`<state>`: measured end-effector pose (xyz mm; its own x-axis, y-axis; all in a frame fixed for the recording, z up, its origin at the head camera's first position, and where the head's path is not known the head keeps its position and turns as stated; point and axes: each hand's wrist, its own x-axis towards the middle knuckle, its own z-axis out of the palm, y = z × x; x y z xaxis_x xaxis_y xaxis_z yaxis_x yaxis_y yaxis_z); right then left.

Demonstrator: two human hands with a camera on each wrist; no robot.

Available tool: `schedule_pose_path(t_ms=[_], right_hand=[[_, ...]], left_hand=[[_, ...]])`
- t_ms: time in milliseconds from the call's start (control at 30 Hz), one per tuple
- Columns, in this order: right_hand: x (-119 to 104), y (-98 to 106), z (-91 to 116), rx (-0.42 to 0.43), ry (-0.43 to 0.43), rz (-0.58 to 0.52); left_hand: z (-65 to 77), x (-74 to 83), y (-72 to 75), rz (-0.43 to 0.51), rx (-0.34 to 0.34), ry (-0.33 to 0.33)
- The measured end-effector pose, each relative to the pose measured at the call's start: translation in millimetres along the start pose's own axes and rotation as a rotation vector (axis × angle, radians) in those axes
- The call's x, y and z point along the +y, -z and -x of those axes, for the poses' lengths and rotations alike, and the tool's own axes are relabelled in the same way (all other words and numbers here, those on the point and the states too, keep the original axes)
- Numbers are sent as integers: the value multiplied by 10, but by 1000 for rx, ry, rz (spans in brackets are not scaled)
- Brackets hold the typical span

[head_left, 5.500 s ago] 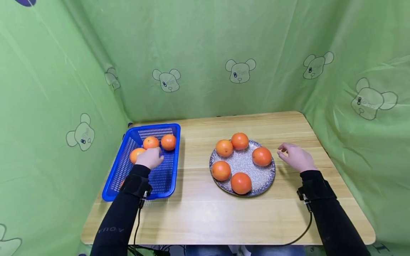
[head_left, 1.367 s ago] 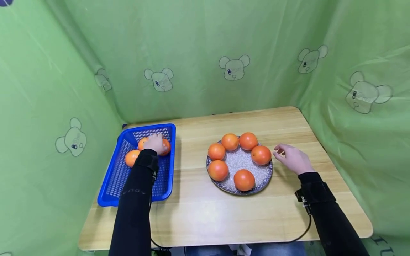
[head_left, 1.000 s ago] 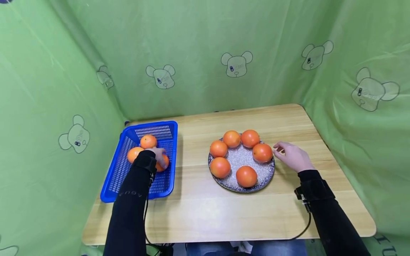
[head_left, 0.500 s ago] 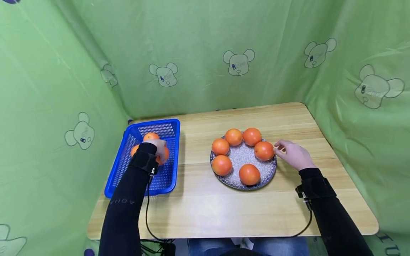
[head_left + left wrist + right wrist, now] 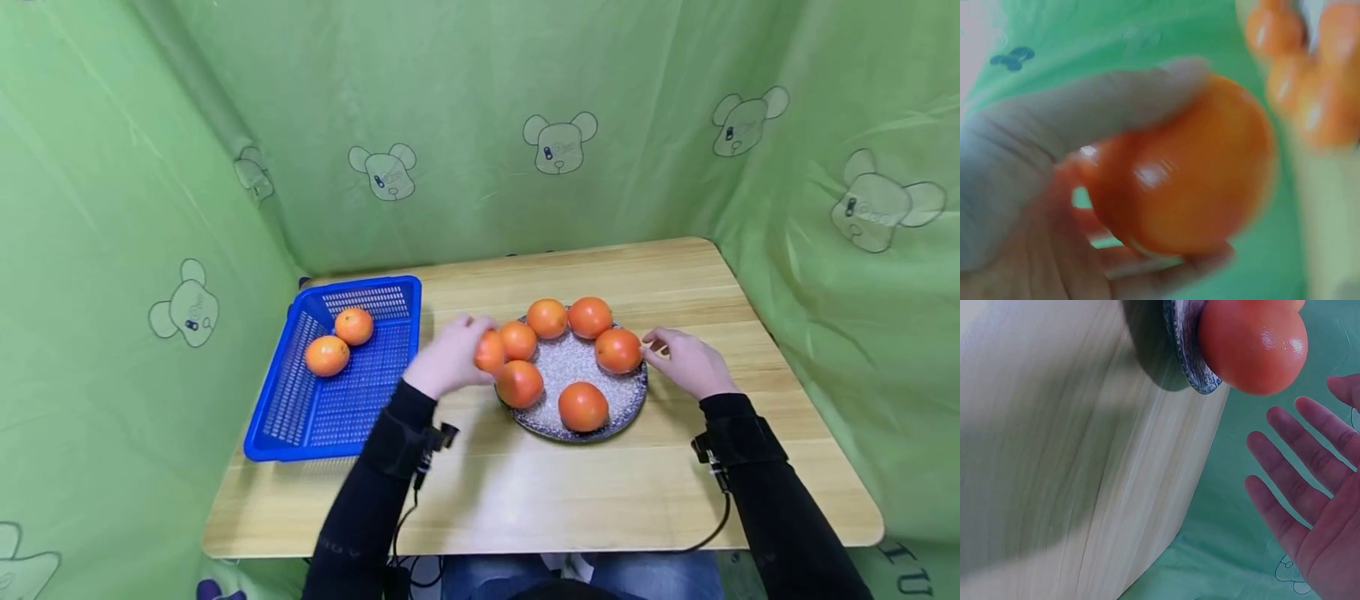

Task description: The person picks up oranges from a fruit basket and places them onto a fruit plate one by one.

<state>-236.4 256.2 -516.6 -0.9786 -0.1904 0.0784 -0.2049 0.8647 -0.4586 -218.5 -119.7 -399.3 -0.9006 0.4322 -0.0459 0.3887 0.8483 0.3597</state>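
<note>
My left hand point(image 5: 452, 357) holds an orange point(image 5: 490, 352) at the left rim of the speckled plate point(image 5: 555, 367). In the left wrist view, the thumb lies over this orange point(image 5: 1204, 175) and the other fingers curl beneath it. Several more oranges point(image 5: 583, 407) form a ring on the plate, leaving its middle bare. Beyond the plate's right side, my right hand point(image 5: 693, 364) hovers beside the nearest orange point(image 5: 618, 351). The right wrist view has that hand point(image 5: 1035, 156) out of sight, but shows my right palm point(image 5: 1335, 531) with loosely spread fingers and nothing in them.
At the left of the wooden table point(image 5: 465, 492) stands a blue perforated basket point(image 5: 411, 358). Two oranges, one at the back point(image 5: 354, 326) and one at its left point(image 5: 327, 356), lie inside. Green cloth point(image 5: 465, 225) printed with mouse heads hangs around the table.
My left hand has lifted an orange out of the basket and carried it right to the plate. Over the longer span, the plate gained another orange. My right hand has stayed about where it was.
</note>
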Motion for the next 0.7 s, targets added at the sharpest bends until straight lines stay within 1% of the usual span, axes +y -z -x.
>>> schedule_pose_path(t_ms=[67,100,167,233,300,367,433,500,600,700], right_hand=[[-2,-3,1,-2,-2,0],[-5,-6,0,-1,-2,-1],[-10,-15,-8,-1,0,-3],[-17,-26,-16,1,2,-3],[-19,-36,-23,3,3,-5],[-21,-38,-26,5,1,-3],[-27,-32,-26,8,5,-6],[-31,-29,-25,8,7,-10],[-29,-34,-21,6,15,-10],[-26,-47,-15,6,21,-10]], left_hand=[[0,96,-273,79,36,-70],[8,139,-414,100,66,-103],[28,207,-703,108,151,-171],[60,252,-971,72,247,-248],[88,265,-1218,8,341,-341],[106,255,-1430,-64,416,-428],[110,221,-1594,-131,467,-494],[104,176,-1722,-189,494,-529],[101,104,-1858,-266,501,-552],[104,53,-1949,-327,487,-563]])
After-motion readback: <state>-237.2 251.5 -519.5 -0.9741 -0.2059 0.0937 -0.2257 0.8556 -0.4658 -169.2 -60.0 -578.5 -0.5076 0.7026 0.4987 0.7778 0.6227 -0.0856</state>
